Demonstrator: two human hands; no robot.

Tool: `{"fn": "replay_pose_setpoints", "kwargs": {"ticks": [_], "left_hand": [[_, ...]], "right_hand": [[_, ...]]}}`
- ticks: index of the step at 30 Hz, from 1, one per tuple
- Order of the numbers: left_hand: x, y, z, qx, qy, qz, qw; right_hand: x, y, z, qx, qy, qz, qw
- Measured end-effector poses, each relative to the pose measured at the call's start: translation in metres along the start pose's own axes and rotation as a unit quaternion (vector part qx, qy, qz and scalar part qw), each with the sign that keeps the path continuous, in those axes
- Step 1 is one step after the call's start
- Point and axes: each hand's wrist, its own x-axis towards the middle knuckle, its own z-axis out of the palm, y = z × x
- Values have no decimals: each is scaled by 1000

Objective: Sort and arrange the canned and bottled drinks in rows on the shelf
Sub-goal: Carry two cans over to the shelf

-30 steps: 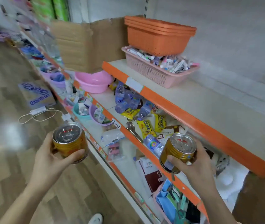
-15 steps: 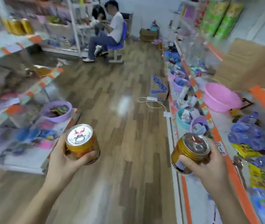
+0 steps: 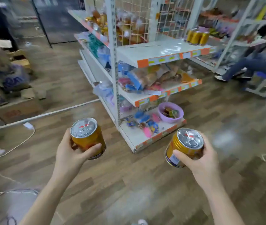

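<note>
**Left can and right can held above the floor**

Both are gold with silver pull-tab lids. The left hand curls its fingers round 1, and the right hand grips the other, tilted. Blurred shelf cans stand on the shelf ahead.

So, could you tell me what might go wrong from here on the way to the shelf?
Tripping: a loose white cable trails over the wooden floor. The left hand grips one gold metal can and the right hand a second gold can, so neither is free to break a stumble.
</note>
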Motion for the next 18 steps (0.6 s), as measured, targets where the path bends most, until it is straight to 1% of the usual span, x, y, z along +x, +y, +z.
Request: {"fn": "replay_pose_setpoints", "kwargs": {"ticks": [5, 8, 10, 13, 18], "left_hand": [[24, -17, -36, 54, 124, -24, 991], [43, -18, -41, 81, 169, -31, 982], [59, -18, -42, 94, 206, -38, 973], [83, -21, -43, 99, 234, -50, 966], [126, -27, -51, 118, 266, -52, 955]], "right_hand": [[76, -5, 62, 32, -112, -41, 992], [124, -6, 92, 43, -184, -61, 980], [155, -11, 108, 46, -210, -73, 974], [195, -14, 132, 49, -247, -79, 965], [255, -15, 181, 51, -284, -88, 953]]}}
